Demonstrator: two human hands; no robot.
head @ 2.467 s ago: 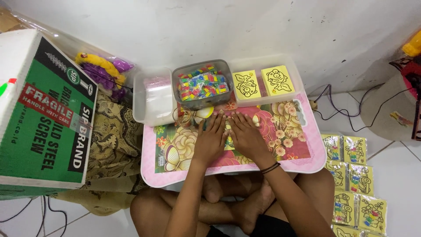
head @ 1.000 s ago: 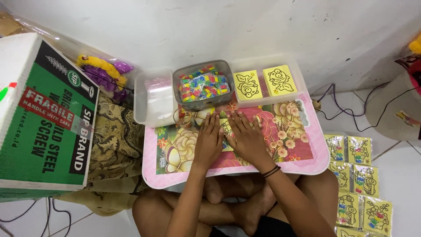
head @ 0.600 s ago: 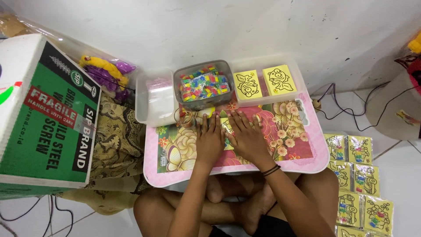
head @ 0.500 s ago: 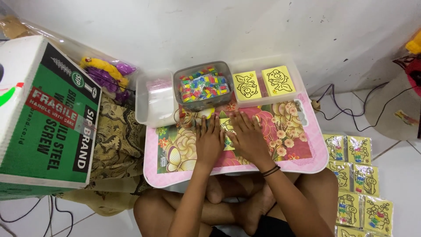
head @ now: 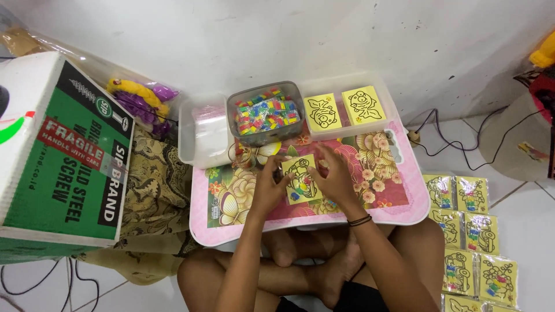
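Hands meet over a yellow picture card (head: 300,178) lying near the middle of the pink floral desk (head: 399,196). Left hand (head: 269,186) pinches the card's left edge with curled fingers; right hand (head: 334,178) rests on its right side, fingers bent over it. Far from the hands sits a grey tub of coloured pieces (head: 265,112), with a clear tray (head: 203,132) to its left and two yellow cards (head: 342,107) to its right. Packed cards (head: 469,231) lie on the floor at right.

Glossy printed worktop (head: 381,196); clear smooth plastic tub (head: 199,138); the yellow card (head: 300,178) looks like matt paper, perhaps film-wrapped; corrugated cardboard box (head: 63,156).
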